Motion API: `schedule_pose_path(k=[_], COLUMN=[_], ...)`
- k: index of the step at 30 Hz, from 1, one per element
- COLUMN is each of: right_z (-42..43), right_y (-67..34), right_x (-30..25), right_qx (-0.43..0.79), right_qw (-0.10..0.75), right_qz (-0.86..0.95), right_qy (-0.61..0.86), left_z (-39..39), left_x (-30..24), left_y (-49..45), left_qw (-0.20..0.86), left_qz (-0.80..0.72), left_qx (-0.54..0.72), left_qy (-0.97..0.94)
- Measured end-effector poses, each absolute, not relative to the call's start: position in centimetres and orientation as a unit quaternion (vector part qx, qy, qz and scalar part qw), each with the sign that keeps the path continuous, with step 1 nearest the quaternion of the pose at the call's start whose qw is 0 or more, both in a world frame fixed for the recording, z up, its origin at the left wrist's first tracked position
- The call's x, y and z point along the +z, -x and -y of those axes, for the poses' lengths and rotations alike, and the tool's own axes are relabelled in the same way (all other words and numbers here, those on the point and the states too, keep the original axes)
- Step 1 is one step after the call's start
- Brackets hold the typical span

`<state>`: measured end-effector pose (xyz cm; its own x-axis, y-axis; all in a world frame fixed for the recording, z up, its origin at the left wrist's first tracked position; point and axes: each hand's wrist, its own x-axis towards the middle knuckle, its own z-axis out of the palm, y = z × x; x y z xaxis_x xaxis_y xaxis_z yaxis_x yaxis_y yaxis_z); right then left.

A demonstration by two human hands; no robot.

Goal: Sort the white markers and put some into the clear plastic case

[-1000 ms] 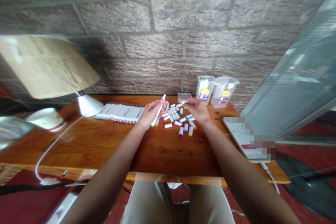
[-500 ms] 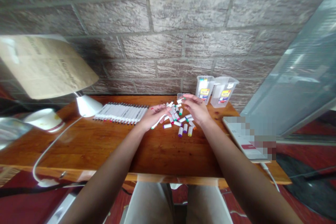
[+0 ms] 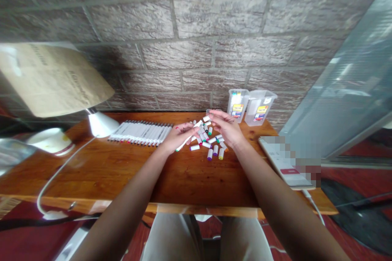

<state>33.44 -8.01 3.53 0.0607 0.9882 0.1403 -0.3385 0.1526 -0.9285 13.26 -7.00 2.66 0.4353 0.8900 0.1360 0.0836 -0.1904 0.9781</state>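
My left hand (image 3: 178,135) is closed round a white marker (image 3: 187,139) that slants from a green tip at lower left up to the right. My right hand (image 3: 226,127) meets that marker's upper end and pinches a small white cap (image 3: 206,118) there. Below and between both hands lies a heap of loose marker caps (image 3: 211,147) with coloured ends, on the wooden table (image 3: 122,171). To the left of my left hand a neat row of white markers (image 3: 141,133) lies side by side.
Two clear plastic tubs (image 3: 252,107) stand at the back by the brick wall, with a small clear lid (image 3: 213,111) beside them. A white desk lamp (image 3: 102,124) and its cable (image 3: 58,175) are at left, a pixelated flat device (image 3: 289,161) at right.
The marker has tipped from steep to nearly flat. My right hand has lifted from the cap heap and come to the marker's upper end with a cap.
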Motion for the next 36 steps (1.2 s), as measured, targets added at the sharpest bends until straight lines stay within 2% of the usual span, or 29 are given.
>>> schedule_pose_path(k=[23,36], right_z=[8.4,8.5], right_y=[-32.3,-32.2], right_x=[2.8,2.6], right_qx=[0.57,0.556], right_qw=[0.523,0.527], right_qz=[0.521,0.531], right_qy=[0.361,0.362], left_z=[7.0,7.1], left_x=[2.5,2.9], left_y=[-13.6,-13.5], left_qw=[0.507,0.504], left_qz=[-0.328,-0.329], left_qx=[0.381,0.386], left_qy=[-0.701,-0.699])
